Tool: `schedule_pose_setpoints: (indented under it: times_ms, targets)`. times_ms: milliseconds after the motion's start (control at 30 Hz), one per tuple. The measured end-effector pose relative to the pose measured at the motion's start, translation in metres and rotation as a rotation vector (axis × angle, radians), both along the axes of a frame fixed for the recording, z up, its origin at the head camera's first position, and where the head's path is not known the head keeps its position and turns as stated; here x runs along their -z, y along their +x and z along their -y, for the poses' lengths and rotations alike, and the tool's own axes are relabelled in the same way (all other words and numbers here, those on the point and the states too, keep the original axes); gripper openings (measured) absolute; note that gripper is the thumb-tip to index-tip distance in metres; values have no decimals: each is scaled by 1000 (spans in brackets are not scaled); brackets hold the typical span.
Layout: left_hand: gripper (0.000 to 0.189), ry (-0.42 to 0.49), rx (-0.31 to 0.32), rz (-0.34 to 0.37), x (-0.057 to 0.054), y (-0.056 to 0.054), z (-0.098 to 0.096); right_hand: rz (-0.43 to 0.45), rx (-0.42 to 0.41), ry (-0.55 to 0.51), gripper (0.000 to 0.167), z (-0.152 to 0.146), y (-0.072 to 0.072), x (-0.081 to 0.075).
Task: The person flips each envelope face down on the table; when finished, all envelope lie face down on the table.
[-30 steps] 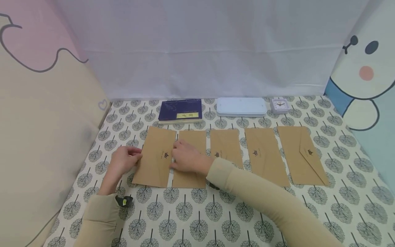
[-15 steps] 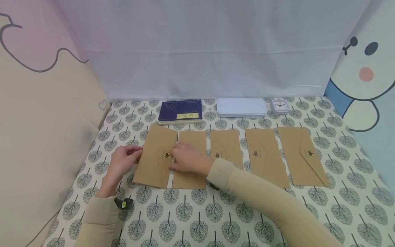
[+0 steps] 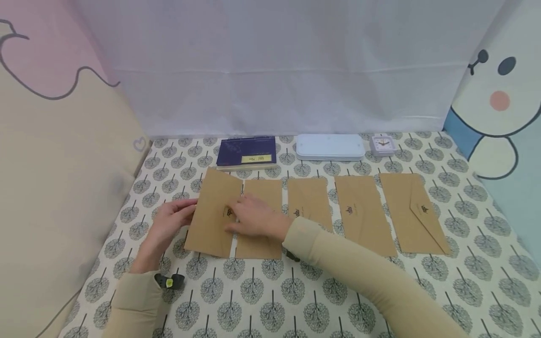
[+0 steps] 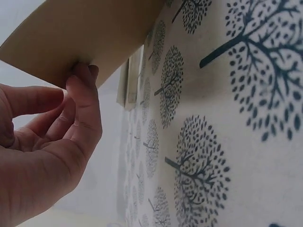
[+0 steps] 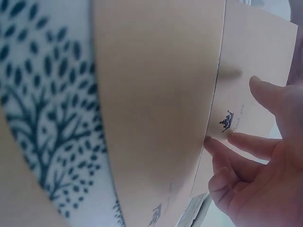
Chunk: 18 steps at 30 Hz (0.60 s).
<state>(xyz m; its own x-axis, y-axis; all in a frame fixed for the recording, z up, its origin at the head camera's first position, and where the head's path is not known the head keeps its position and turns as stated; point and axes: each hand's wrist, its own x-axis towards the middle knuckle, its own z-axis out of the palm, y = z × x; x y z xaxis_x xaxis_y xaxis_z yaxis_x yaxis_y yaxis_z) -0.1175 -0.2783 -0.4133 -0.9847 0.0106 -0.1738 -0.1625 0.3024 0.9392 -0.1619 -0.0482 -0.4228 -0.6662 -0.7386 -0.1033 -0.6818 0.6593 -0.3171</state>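
The leftmost brown paper envelope point(image 3: 211, 213) tilts up from the cloth along its left side. My left hand point(image 3: 171, 220) is at that raised edge; in the left wrist view its bent fingers point(image 4: 85, 99) press against the envelope's underside, while the thumb stays off the paper. From the right, my right hand point(image 3: 253, 216) lies over the gap beside the second envelope point(image 3: 262, 246). Seen in the right wrist view, its fingertips touch the leftmost envelope near its right edge, next to a small crown print point(image 5: 226, 121), with the thumb spread apart.
Three more envelopes, the third point(image 3: 308, 188), the fourth point(image 3: 363, 225) and the rightmost point(image 3: 405, 202), continue the row. Behind stand a dark blue book point(image 3: 241, 150), a pale flat case point(image 3: 330, 147) and a small clock point(image 3: 382, 144). A tree-print cloth point(image 3: 274, 300) covers the table.
The leftmost envelope's left side has risen and the envelope tilts more. My left fingers have slid further under it. My right fingertips have moved slightly left onto its surface.
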Motion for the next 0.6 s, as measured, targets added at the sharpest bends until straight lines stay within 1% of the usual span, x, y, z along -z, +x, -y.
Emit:
schedule_pose_setpoints:
  times_ms: [167,400,600]
  targets:
    - [37,72,15,17,4,1,-2,43,30,-35,68,0,4,-3]
    - [44,222,56,55,8,1,-4,107,81,-59,71,1,6,-3]
    - [47,299,92,91,10,0,-7,152,105,-104,73,0,6,-2]
